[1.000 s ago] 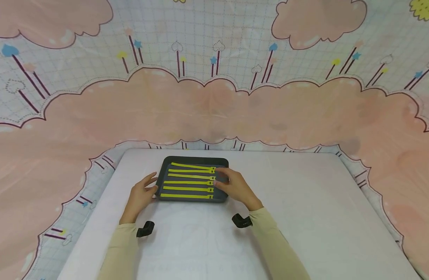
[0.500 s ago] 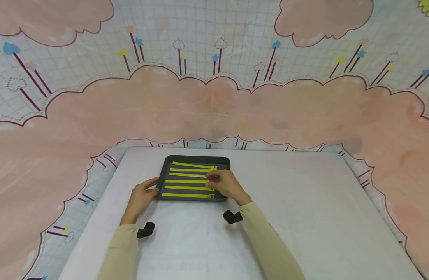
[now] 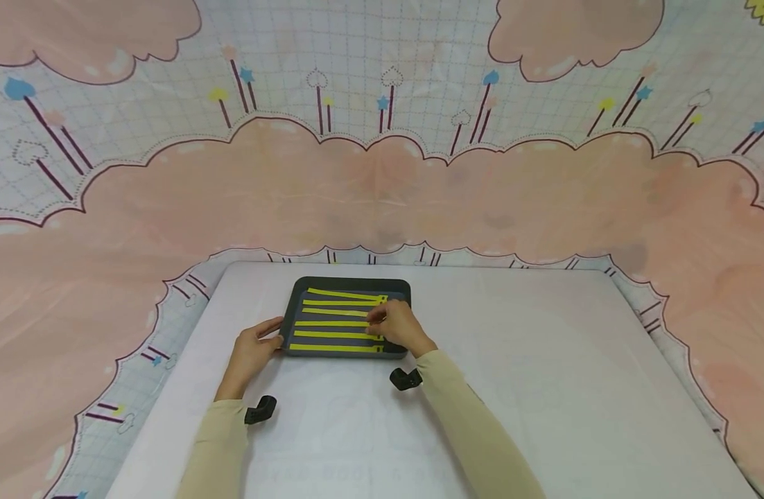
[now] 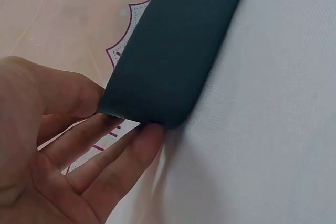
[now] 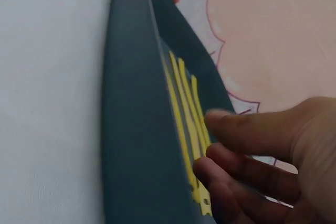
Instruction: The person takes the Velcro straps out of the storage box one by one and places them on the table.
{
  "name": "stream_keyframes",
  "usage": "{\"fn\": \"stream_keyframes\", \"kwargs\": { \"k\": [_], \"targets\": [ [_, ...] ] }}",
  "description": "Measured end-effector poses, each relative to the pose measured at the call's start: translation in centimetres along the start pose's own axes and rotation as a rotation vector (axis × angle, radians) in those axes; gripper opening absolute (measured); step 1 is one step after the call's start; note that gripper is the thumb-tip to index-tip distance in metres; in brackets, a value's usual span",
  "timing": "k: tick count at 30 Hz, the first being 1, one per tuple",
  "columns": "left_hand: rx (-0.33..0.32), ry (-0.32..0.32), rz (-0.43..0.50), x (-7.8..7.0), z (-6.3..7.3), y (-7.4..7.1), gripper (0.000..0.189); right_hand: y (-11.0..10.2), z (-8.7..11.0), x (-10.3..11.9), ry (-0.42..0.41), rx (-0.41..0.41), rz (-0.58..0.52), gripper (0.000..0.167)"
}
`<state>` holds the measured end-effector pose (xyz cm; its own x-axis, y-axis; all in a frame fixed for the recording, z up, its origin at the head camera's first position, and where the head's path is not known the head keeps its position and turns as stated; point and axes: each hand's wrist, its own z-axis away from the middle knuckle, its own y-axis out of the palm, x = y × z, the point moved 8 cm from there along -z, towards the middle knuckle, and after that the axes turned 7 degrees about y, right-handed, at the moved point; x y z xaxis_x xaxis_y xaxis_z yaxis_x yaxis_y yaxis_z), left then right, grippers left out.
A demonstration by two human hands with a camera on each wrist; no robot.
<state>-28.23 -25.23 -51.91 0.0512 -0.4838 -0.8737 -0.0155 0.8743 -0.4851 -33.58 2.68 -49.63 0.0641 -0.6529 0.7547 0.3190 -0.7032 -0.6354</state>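
Note:
A dark grey tray (image 3: 351, 283) lies on the white table, with several flat yellow cable ties (image 3: 328, 324) laid crosswise in it, their slotted heads to the right. My left hand (image 3: 247, 353) holds the tray's left edge; in the left wrist view its thumb is at the rim and its other fingers (image 4: 142, 150) are at the corner below. Over the tray's right part, my right hand (image 3: 401, 326) has its thumb and fingers bent around the end of a middle tie. In the right wrist view, the thumb (image 5: 226, 121) and fingertips sit beside the ties, and whether they pinch one cannot be told.
The white table (image 3: 544, 367) extends to both sides and in front of the tray. Behind it hangs a patterned pink and white cloth (image 3: 382, 187). Each wrist bears a small black camera mount (image 3: 260, 410).
My right hand has moved left from the tray's right rim over the ties' heads, then stayed there while the forearm swung left slightly. The left hand keeps its place at the tray's edge.

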Motion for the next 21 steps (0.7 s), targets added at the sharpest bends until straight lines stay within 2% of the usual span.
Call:
{"fn": "stream_keyframes", "kwargs": {
  "k": [6, 21],
  "targets": [
    [0.008, 0.008, 0.076, 0.02, -0.14, 0.20, 0.048, 0.18, -0.29, -0.78, 0.051, -0.033, 0.047, 0.017],
    [0.008, -0.005, 0.093, 0.78, -0.37, 0.06, 0.048, 0.75, -0.68, -0.72, 0.061, -0.052, 0.134, 0.016]
  ]
}}
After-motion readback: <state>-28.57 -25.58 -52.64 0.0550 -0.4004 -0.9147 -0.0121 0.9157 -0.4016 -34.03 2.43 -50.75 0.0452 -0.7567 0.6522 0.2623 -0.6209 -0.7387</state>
